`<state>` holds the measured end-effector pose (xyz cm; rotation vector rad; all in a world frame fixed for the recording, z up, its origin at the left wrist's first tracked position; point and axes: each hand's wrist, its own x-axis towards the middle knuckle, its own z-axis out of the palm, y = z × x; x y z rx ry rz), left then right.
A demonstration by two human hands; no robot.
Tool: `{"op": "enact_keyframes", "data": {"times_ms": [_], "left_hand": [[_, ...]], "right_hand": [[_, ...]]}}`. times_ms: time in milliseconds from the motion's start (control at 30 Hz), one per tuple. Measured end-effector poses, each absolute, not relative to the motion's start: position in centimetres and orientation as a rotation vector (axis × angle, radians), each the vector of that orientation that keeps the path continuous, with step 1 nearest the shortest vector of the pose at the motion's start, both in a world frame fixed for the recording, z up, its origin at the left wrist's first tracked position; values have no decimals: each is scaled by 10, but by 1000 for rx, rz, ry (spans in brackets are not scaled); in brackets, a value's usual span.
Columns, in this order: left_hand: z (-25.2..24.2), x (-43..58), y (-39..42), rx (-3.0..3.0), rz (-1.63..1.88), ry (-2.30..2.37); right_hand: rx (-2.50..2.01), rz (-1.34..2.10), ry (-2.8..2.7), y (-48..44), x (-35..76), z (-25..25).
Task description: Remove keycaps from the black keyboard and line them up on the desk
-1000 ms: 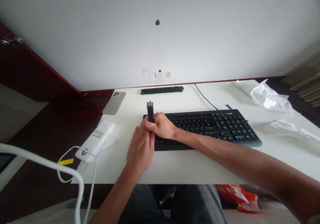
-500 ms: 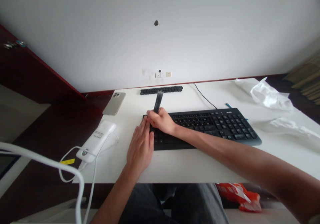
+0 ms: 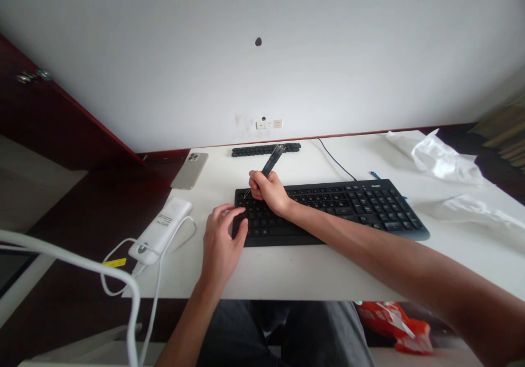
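A black keyboard (image 3: 348, 200) lies on the white table, some of its keys hidden under my right forearm. My right hand (image 3: 268, 191) is closed around a black-handled tool (image 3: 272, 161) above the keyboard's left part. The handle leans up to the right, and a thin wire-like tip (image 3: 246, 193) points down at the upper left keys. My left hand (image 3: 223, 236) is at the keyboard's left edge, thumb and fingers curved and apart, with nothing seen between them. Behind the keyboard is a row of loose black keycaps (image 3: 254, 151).
A phone (image 3: 189, 171) and a white power strip (image 3: 164, 227) with cables lie on the left of the table (image 3: 287, 274). White plastic wrapping (image 3: 445, 156) is at the right. A blue item (image 3: 374, 175) sits behind the keyboard. An orange bag (image 3: 396, 323) shows below the table's edge.
My left hand has drawn back from the keyboard's upper left corner, and its fingers have curled. The tool in my right hand has tilted to the right, its tip now visible.
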<state>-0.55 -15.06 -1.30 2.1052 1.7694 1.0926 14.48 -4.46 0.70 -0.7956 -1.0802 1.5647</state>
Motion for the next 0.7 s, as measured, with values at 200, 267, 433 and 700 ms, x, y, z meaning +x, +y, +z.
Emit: {"op": "enact_keyframes", "data": {"times_ms": [200,267,433,700], "left_hand": [[-13,-6,-147,2118,1005,1718],[-13,-6,-146,2205,970,1682],[-16,-6,-146,2319,939,1677],[-17,-9,-144,2322,945,1660]], "right_hand": [[-775,1577,-1044,-43,145,6],[-775,1578,-1044,-43,145,7],[-772,1586,-1037,-43,145,8],[-760,1601,-1049,-41,146,6]]}}
